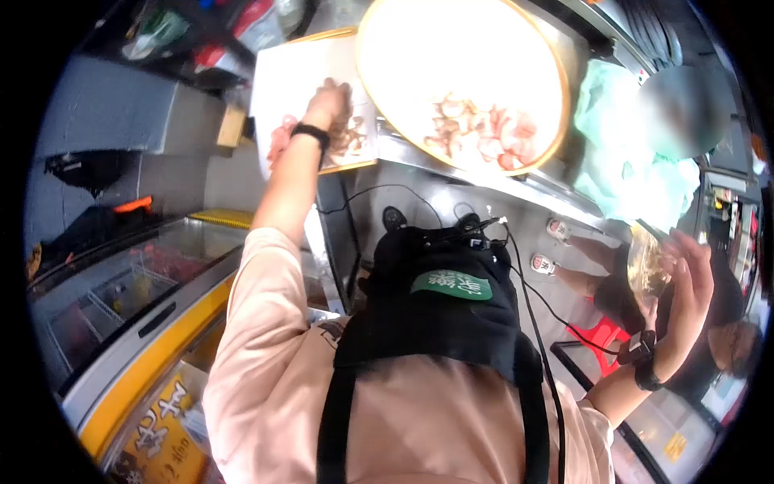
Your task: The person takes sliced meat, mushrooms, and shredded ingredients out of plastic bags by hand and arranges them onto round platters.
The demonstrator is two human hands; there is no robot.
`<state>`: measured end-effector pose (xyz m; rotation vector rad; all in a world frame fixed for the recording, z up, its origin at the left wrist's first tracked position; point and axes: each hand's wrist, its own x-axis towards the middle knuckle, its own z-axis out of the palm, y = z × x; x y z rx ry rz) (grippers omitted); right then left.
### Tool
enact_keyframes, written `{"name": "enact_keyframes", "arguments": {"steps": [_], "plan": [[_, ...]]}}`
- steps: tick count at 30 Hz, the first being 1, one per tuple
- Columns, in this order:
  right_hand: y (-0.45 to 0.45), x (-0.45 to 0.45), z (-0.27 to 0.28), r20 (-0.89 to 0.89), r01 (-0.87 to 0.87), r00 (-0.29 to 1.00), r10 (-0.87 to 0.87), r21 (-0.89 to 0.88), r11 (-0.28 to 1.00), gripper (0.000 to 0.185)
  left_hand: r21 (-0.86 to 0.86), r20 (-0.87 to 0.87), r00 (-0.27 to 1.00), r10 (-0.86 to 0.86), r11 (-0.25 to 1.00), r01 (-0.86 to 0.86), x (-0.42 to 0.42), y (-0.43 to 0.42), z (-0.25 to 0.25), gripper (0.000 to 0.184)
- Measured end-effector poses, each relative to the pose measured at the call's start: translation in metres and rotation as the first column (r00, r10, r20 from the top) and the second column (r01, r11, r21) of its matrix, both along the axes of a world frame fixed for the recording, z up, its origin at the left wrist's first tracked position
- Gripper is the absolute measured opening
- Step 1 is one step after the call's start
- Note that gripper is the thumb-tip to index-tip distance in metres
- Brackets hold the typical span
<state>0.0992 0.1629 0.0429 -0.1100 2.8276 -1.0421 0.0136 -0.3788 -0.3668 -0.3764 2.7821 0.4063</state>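
My left hand reaches down over a white tray-like surface at the upper left. Its fingers are bent together and partly blurred; what they grip, if anything, is hidden. Brownish food pieces lie by the wrist, and pink pieces sit at the left. My right hand is raised at the far right with its fingers apart. Close beside it is a clear bag or container of pale shredded food, with another person's hand under it.
A large round tray with a yellowish rim carries pink and tan slices. Pale green plastic bags stand right of it. A glass-topped freezer is on the left. Dark cables cross my apron; a red stool is at right.
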Motion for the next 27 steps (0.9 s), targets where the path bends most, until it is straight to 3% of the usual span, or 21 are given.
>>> {"name": "enact_keyframes", "arguments": {"steps": [3, 5, 6, 8, 9, 10, 12, 13, 14, 16, 17, 19, 20, 21, 22, 23, 24, 25, 26, 27], "plan": [[0.021, 0.0, -0.001, 0.014, 0.003, 1.0, -0.002, -0.044, 0.999, 0.035, -0.026, 0.045, 0.999, 0.013, 1.0, -0.012, 0.001, -0.002, -0.001, 0.042], [0.036, -0.003, -0.004, 0.021, 0.023, 1.0, -0.021, -0.075, 0.997, 0.035, 0.045, 0.059, 0.998, 0.016, 0.999, -0.019, 0.0, 0.001, 0.003, 0.038], [0.043, -0.004, -0.006, -0.005, 0.072, 0.997, -0.072, -0.092, 0.993, 0.035, 0.02, 0.038, 0.998, -0.055, 0.998, 0.054, -0.005, -0.012, -0.026, 0.04], [0.067, -0.008, -0.005, -0.044, 0.106, 0.993, -0.111, -0.092, 0.99, 0.033, -0.016, -0.025, 0.983, -0.181, 0.983, 0.181, 0.002, -0.018, -0.022, 0.036], [0.077, -0.012, 0.0, -0.041, 0.111, 0.992, -0.117, -0.114, 0.987, 0.032, 0.468, -0.349, 0.909, 0.228, 0.883, -0.041, 0.0, -0.045, -0.069, 0.021], [0.09, -0.014, 0.0, -0.051, 0.151, 0.986, -0.159, -0.142, 0.978, 0.031, 0.087, -0.241, 0.97, 0.035, 0.996, -0.014, 0.006, -0.055, -0.048, 0.021], [0.116, -0.022, 0.002, -0.081, 0.165, 0.981, -0.176, -0.119, 0.979, 0.029, 0.269, -0.267, 0.954, 0.134, 0.961, -0.06, 0.025, -0.049, 0.028, 0.012], [0.124, -0.027, 0.005, -0.04, 0.199, 0.978, -0.203, -0.098, 0.975, 0.027, 0.298, -0.408, 0.908, 0.1, 0.954, 0.029, 0.039, -0.036, 0.07, 0.017], [0.129, -0.035, 0.003, -0.062, 0.271, 0.96, -0.273, -0.034, 0.962, 0.025, 0.544, -0.367, 0.899, 0.239, 0.839, -0.001, 0.05, -0.027, 0.095, 0.025], [0.171, -0.058, -0.006, 0.017, 0.217, 0.976, -0.217, -0.04, 0.975, 0.023, 0.772, -0.283, 0.914, 0.292, 0.634, 0.037, 0.058, 0.032, 0.173, 0.032], [0.179, -0.07, -0.01, 0.029, 0.218, 0.975, -0.219, 0.04, 0.975, 0.022, 0.851, -0.211, 0.926, 0.314, 0.526, 0.016, 0.059, 0.06, 0.196, 0.032], [0.214, -0.101, -0.025, 0.042, 0.004, 0.999, -0.012, 0.179, 0.984, 0.018, 0.788, -0.415, 0.9, 0.135, 0.548, 0.281, 0.051, 0.097, 0.201, 0.036], [0.216, -0.115, -0.034, 0.076, 0.055, 0.995, -0.065, 0.129, 0.99, 0.016, 0.696, -0.418, 0.908, 0.035, 0.654, 0.296, 0.048, 0.115, 0.21, 0.038], [0.233, -0.137, -0.045, 0.122, -0.016, 0.992, -0.011, 0.215, 0.977, 0.017, 0.593, -0.373, 0.927, -0.043, 0.758, 0.274, 0.044, 0.134, 0.215, 0.039], [0.243, -0.153, -0.059, 0.164, -0.016, 0.986, -0.006, 0.133, 0.991, 0.019, 0.45, -0.428, 0.889, -0.162, 0.815, 0.365, 0.045, 0.147, 0.217, 0.038], [0.248, -0.167, -0.069, 0.12, -0.118, 0.989, 0.087, 0.275, 0.954, 0.023, 0.292, -0.458, 0.843, -0.283, 0.847, 0.443, 0.044, 0.157, 0.217, 0.037], [0.263, -0.187, -0.085, 0.128, -0.176, 0.982, 0.139, 0.353, 0.919, 0.024, 0.322, -0.416, 0.877, -0.239, 0.863, 0.388, 0.046, 0.165, 0.221, 0.035], [0.282, -0.212, -0.111, 0.274, -0.18, 0.958, 0.082, 0.355, 0.917, 0.024, 0.313, -0.421, 0.873, -0.244, 0.865, 0.392, 0.049, 0.169, 0.223, 0.035], [0.282, -0.218, -0.125, 0.212, -0.164, 0.974, 0.082, 0.406, 0.899, 0.018, 0.343, -0.428, 0.886, -0.18, 0.874, 0.343, 0.054, 0.171, 0.225, 0.035], [0.279, -0.227, -0.135, 0.29, -0.206, 0.954, 0.073, 0.458, 0.865, 0.018, 0.377, -0.434, 0.894, -0.112, 0.879, 0.293, 0.06, 0.172, 0.225, 0.034]]}}
